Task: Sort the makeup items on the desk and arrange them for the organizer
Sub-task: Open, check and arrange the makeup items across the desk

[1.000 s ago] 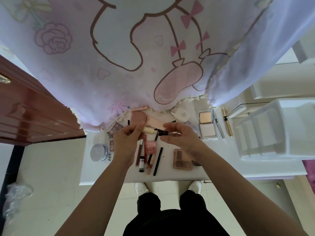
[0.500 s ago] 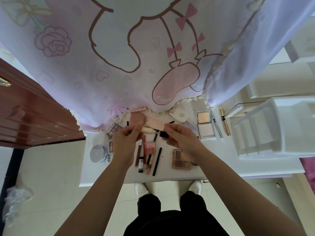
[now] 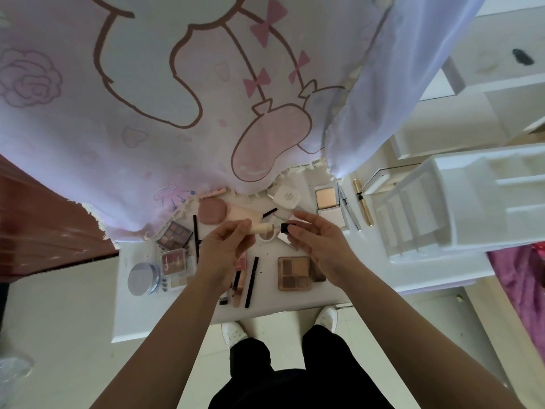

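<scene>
Over the middle of the white desk (image 3: 368, 278), my left hand (image 3: 224, 249) holds a cream concealer tube (image 3: 264, 228) by its end. My right hand (image 3: 318, 246) pinches the tube's black cap (image 3: 284, 228), a small gap from the tube. Below the hands lie a brown eyeshadow palette (image 3: 294, 273), a black pencil (image 3: 252, 278) and several lip sticks. The white organizer (image 3: 448, 202) stands at the right.
A pink compact (image 3: 211, 215), a dark palette (image 3: 174, 236), a red blush case (image 3: 174, 262) and a silver jar (image 3: 142, 278) lie at the left. A white compact (image 3: 286, 197), a powder compact (image 3: 326, 199) and a gold tube (image 3: 364, 206) lie at the back right. A printed curtain (image 3: 177, 113) overhangs the desk's back.
The black cap in my right hand has come closer to the tube's end. Both hands have stayed over the middle of the desk.
</scene>
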Demonstrator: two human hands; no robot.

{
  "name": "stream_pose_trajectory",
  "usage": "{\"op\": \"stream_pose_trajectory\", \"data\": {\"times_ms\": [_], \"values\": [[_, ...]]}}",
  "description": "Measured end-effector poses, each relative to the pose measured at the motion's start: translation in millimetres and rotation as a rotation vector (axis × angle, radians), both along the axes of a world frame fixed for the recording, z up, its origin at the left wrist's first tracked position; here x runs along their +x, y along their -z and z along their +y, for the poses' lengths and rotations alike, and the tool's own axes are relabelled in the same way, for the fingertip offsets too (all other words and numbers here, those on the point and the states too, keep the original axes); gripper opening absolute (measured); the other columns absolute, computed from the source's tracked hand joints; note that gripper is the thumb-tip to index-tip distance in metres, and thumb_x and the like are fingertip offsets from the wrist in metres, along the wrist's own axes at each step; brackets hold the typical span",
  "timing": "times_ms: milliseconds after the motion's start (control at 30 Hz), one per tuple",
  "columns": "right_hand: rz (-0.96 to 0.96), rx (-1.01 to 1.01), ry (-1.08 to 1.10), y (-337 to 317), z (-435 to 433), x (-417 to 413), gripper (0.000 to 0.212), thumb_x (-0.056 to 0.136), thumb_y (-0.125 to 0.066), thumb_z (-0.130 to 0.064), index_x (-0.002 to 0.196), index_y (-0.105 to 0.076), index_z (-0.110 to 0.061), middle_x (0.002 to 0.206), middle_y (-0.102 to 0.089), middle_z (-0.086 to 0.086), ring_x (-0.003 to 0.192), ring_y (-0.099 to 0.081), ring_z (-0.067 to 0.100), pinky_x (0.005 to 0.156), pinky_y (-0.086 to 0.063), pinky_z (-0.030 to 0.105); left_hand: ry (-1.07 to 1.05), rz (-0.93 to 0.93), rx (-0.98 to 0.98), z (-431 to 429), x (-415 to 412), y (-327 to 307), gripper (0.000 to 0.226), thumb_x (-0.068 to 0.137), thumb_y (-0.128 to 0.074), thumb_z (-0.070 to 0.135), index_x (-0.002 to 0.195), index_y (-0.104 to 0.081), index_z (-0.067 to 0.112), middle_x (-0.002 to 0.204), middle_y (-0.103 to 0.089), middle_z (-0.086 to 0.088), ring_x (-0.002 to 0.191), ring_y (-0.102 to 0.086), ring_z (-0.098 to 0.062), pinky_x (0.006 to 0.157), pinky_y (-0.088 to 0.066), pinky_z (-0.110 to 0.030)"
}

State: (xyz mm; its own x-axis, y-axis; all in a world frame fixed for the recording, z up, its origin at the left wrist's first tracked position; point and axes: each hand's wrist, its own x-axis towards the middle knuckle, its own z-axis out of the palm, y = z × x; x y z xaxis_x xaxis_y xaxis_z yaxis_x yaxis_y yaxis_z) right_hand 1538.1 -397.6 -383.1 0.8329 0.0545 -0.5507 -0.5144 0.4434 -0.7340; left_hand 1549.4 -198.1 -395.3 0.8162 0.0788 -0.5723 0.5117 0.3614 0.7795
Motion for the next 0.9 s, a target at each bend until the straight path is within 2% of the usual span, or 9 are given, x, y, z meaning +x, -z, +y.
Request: {"op": "stream_pose_trajectory", "data": {"times_ms": [100, 167, 233, 367, 533, 600, 667, 733, 900], "values": [[0.020, 0.035, 0.111, 5.2, -19.7, -3.7, 0.036, 0.089, -0.067, 0.002, 0.123, -0.061, -0.006, 0.111, -0.073, 0.014, 0.101, -0.070, 0.022, 0.094, -0.056, 0.033, 0.075, 0.037, -0.109, -18.4, 0.0, 8.5, 0.004, 0.085, -0.068, 0.002, 0.089, -0.066, 0.002, 0.084, -0.074, -0.002, 0.079, -0.070, -0.014, 0.077, -0.060, -0.024], [0.040, 0.037, 0.165, 11.0, -34.4, -6.1, 0.037, 0.088, -0.068, 0.001, 0.124, -0.061, -0.006, 0.112, -0.072, 0.016, 0.105, -0.069, 0.024, 0.095, -0.055, 0.034, 0.155, 0.070, -0.141, -30.9, -1.3, 17.1, 0.021, 0.077, -0.072, 0.001, 0.097, -0.067, -0.002, 0.097, -0.073, -0.010, 0.088, -0.070, -0.021, 0.082, -0.060, -0.027], [0.058, 0.023, 0.191, 17.0, -49.1, -8.3, 0.037, 0.089, -0.068, 0.001, 0.124, -0.060, -0.005, 0.113, -0.071, 0.018, 0.106, -0.069, 0.025, 0.096, -0.055, 0.034, 0.286, 0.111, -0.090, -42.5, -2.9, 24.3, 0.035, 0.074, -0.075, -0.001, 0.108, -0.066, -0.002, 0.109, -0.070, -0.019, 0.096, -0.070, -0.027, 0.083, -0.059, -0.027], [0.079, -0.010, 0.206, 28.6, -73.0, -11.5, 0.037, 0.089, -0.067, 0.004, 0.124, -0.060, -0.003, 0.110, -0.071, 0.019, 0.101, -0.071, 0.025, 0.093, -0.057, 0.032, 0.517, 0.113, 0.104, -64.0, -6.8, 44.6, 0.032, 0.082, -0.075, -0.003, 0.111, -0.071, 0.008, 0.114, -0.071, -0.017, 0.099, -0.071, -0.027, 0.084, -0.058, -0.028], [0.128, -0.085, 0.199, 44.6, -92.1, -13.9, 0.038, 0.090, -0.069, -0.003, 0.127, -0.058, -0.005, 0.118, -0.070, 0.020, 0.109, -0.069, 0.028, 0.098, -0.055, 0.037, 0.512, 0.202, 0.132, -93.9, -16.9, 57.0, 0.020, 0.088, -0.072, 0.003, 0.102, -0.076, 0.015, 0.093, -0.075, -0.005, 0.078, -0.063, -0.018, 0.073, -0.058, -0.032], [0.154, -0.092, 0.192, 50.4, -98.1, -15.6, 0.038, 0.091, -0.070, -0.007, 0.127, -0.059, -0.008, 0.119, -0.070, 0.017, 0.112, -0.068, 0.028, 0.097, -0.055, 0.037, 0.496, 0.248, 0.113, -104.4, -22.9, 62.1, 0.019, 0.089, -0.070, 0.003, 0.105, -0.076, 0.012, 0.083, -0.067, -0.007, 0.065, -0.050, -0.018, 0.066, -0.048, -0.036], [0.183, -0.085, 0.203, 55.4, -104.3, -18.1, 0.038, 0.093, -0.069, -0.009, 0.129, -0.057, -0.009, 0.118, -0.071, 0.016, 0.111, -0.069, 0.026, 0.094, -0.055, 0.035, 0.476, 0.272, 0.092, -116.3, -28.7, 66.8, 0.019, 0.090, -0.068, 0.001, 0.107, -0.073, 0.005, 0.077, -0.061, -0.008, 0.055, -0.042, -0.015, 0.056, -0.037, -0.027], [0.214, -0.074, 0.223, 59.5, -111.5, -21.3, 0.036, 0.094, -0.067, -0.009, 0.128, -0.056, -0.009, 0.118, -0.071, 0.015, 0.109, -0.070, 0.025, 0.094, -0.055, 0.035, 0.463, 0.268, 0.139, -129.7, -34.3, 70.5, 0.019, 0.091, -0.067, 0.000, 0.109, -0.071, 0.002, 0.076, -0.063, -0.007, 0.057, -0.051, -0.013, 0.049, -0.039, -0.019], [0.298, -0.094, 0.290, 74.5, -133.9, -33.2, 0.032, 0.095, -0.064, -0.003, 0.126, -0.059, -0.007, 0.116, -0.070, 0.015, 0.108, -0.069, 0.027, 0.089, -0.057, 0.033, 0.424, 0.269, 0.145, -166.4, -43.3, 83.2, 0.012, 0.093, -0.064, -0.001, 0.103, -0.070, 0.001, 0.078, -0.067, -0.005, 0.069, -0.059, -0.014, 0.074, -0.056, -0.021]]}}
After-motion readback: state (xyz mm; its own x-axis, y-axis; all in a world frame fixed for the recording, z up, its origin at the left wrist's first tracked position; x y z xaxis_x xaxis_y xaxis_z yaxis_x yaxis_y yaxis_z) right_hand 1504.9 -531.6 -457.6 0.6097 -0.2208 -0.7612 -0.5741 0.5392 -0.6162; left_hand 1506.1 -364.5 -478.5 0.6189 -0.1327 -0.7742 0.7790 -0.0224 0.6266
